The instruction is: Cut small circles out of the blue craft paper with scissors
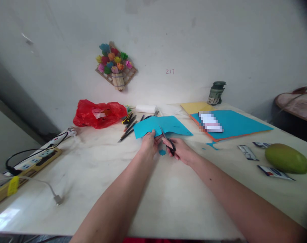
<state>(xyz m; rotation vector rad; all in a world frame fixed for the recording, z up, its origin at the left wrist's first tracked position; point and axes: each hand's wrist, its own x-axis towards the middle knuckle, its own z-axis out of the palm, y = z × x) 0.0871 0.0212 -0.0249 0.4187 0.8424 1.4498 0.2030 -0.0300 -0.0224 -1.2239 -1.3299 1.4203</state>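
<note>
A sheet of blue paper [172,124] is held above the table by my left hand [150,141], whose thumb lies on top of its near edge. My right hand [178,149] is closed round the black handles of a pair of scissors [171,145]. The scissor blades meet the sheet near its middle, and a cut runs in from the near edge. Below the hands, a small blue paper scrap [162,152] rests on the table. My left fingers are partly hidden under the sheet.
Pens [129,130] and a red plastic bag [99,114] lie to the left, beyond a power strip [39,162] and a cable plug [58,199]. On the right are stacked coloured sheets [241,123] with a phone [210,121], a green mango [286,158], small packets [248,152] and a bottle [216,93].
</note>
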